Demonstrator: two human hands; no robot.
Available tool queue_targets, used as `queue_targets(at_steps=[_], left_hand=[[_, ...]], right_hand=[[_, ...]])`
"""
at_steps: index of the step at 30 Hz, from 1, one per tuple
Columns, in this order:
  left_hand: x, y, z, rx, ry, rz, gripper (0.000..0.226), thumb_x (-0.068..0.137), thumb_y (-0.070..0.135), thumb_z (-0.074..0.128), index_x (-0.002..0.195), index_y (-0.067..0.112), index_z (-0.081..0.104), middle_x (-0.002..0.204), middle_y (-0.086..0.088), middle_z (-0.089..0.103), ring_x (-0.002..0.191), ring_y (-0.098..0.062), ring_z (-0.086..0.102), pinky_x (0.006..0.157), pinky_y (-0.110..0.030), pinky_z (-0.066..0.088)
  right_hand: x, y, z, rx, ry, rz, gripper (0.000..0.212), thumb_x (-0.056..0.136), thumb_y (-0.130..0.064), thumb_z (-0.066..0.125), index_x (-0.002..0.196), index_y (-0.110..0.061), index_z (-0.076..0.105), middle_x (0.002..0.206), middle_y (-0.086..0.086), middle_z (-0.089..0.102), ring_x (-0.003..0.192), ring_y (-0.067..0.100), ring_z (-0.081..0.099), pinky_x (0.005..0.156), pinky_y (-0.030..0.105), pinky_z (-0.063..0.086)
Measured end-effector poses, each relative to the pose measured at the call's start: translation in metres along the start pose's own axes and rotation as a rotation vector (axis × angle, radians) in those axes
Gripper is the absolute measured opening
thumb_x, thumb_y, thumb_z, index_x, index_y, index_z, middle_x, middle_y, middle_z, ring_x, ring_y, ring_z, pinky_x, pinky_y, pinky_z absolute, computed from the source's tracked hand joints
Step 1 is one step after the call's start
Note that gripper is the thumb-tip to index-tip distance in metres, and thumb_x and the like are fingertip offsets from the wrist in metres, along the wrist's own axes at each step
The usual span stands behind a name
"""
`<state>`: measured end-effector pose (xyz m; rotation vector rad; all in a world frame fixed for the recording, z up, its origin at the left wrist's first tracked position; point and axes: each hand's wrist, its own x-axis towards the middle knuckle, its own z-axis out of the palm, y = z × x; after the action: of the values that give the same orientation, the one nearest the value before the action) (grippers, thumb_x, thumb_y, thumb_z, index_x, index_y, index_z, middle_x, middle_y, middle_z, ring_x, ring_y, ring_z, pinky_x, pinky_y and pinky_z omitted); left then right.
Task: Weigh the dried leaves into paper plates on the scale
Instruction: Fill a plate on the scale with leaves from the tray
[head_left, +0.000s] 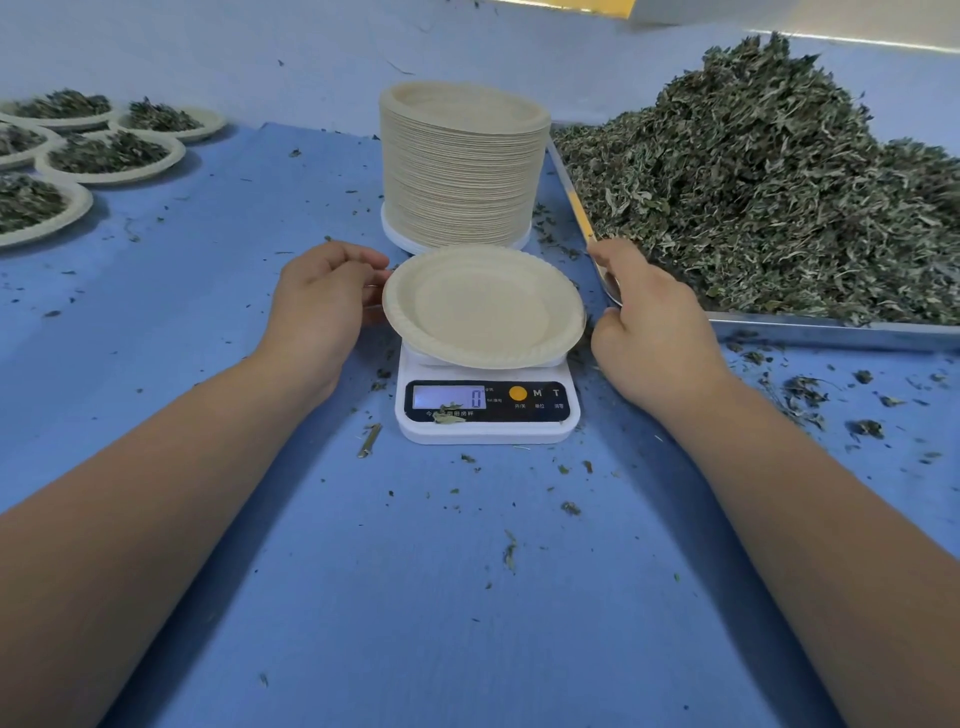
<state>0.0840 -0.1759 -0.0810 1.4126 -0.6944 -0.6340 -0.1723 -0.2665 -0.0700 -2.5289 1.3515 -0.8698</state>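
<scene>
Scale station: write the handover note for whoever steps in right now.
Left hand at the left rim of the empty paper plate; grip unclear. Right hand loosely curled, holding nothing, beside the tray corner.
The plate sits on the scale; display reads 0. Plate stack behind the scale; dried leaves heaped in the tray, right.
Done: several filled plates, far left.
Left: load leaves onto this plate, weigh, set aside, repeat.

A metal tray (831, 331) rests on the blue cloth (441, 623).
</scene>
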Motion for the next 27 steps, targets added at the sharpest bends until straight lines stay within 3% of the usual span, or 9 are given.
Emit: queue_targets(at_steps=[11,15,18,20,23,27], left_hand=[[-0.002,0.001,0.001,0.044,-0.002,0.003,0.03,0.096,0.0,0.044,0.089,0.013,0.07,0.083,-0.003,0.071,0.065,-0.006,0.066,0.058,-0.016,0.051],[0.001,0.0,0.0,0.018,0.001,0.009,0.029,0.096,-0.001,0.045,0.088,0.013,0.069,0.082,-0.004,0.071,0.063,-0.006,0.066,0.057,-0.017,0.052],[0.002,-0.003,-0.001,0.036,-0.01,0.019,0.03,0.094,0.002,0.047,0.085,0.018,0.071,0.077,0.0,0.073,0.064,-0.006,0.067,0.057,-0.016,0.052],[0.002,-0.005,0.001,0.073,-0.012,0.038,0.032,0.091,0.006,0.047,0.08,0.023,0.072,0.075,0.004,0.073,0.065,-0.006,0.066,0.058,-0.017,0.053],[0.002,-0.007,0.003,0.125,-0.015,0.054,0.033,0.087,0.013,0.046,0.078,0.028,0.073,0.084,0.003,0.073,0.076,-0.012,0.066,0.071,-0.03,0.056],[0.001,-0.006,0.003,0.148,-0.023,0.044,0.031,0.084,0.02,0.045,0.079,0.031,0.074,0.094,-0.002,0.072,0.086,-0.021,0.065,0.093,-0.049,0.059]], right_hand=[[0.001,0.003,0.001,0.02,-0.01,-0.009,0.067,0.085,-0.001,0.046,0.148,-0.023,0.04,0.109,0.011,0.059,0.099,0.033,0.056,0.08,0.039,0.044],[0.003,0.008,-0.006,0.052,0.048,-0.029,0.056,0.086,-0.014,0.049,0.142,-0.022,0.048,0.1,0.007,0.062,0.087,0.028,0.055,0.07,0.035,0.042],[0.011,0.025,-0.016,0.056,0.144,0.078,0.045,0.089,-0.032,0.045,0.132,-0.022,0.055,0.082,-0.004,0.061,0.074,0.023,0.056,0.061,0.033,0.041],[0.02,0.044,-0.026,-0.012,0.142,0.233,0.039,0.092,-0.038,0.044,0.126,-0.023,0.057,0.08,-0.002,0.062,0.074,0.023,0.058,0.062,0.033,0.043],[0.032,0.073,-0.04,-0.158,-0.005,0.437,0.036,0.09,-0.043,0.047,0.119,-0.024,0.058,0.094,0.002,0.063,0.089,0.028,0.059,0.078,0.038,0.049],[0.05,0.088,-0.052,-0.105,0.044,0.47,0.02,0.087,-0.034,0.056,0.098,-0.02,0.064,0.086,0.001,0.065,0.084,0.025,0.061,0.08,0.039,0.054]])
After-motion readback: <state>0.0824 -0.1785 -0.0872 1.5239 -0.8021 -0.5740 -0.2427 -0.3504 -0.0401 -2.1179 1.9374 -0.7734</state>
